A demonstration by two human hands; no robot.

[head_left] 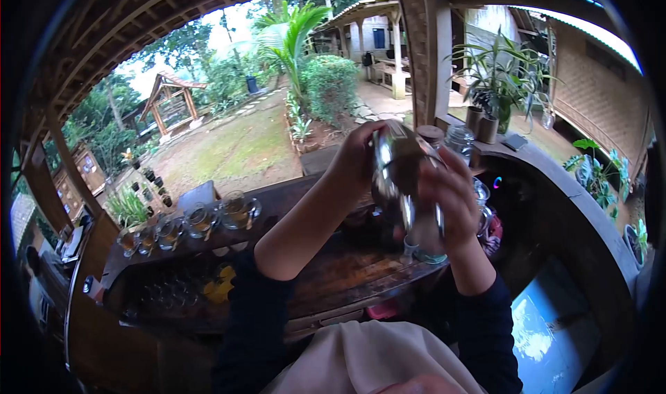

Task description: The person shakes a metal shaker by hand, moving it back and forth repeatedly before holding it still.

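A shiny metal cocktail shaker [394, 165] is held up tilted in front of me, above the dark wooden counter [347, 262]. My left hand [357, 150] is closed round its upper left side. On its right side is my right hand [452, 198], with the fingers curled against the metal and smeared by motion. The shaker hides part of the counter behind it. Below my right hand, a small clear cup [409, 252] shows near the counter's front edge.
Several glass mugs [198, 220] with brownish contents line the raised ledge at left. Clear glasses [166, 293] and yellow pieces [220, 284] lie lower down. A glass jar [459, 141] and potted plants [496, 92] stand by the post [433, 54].
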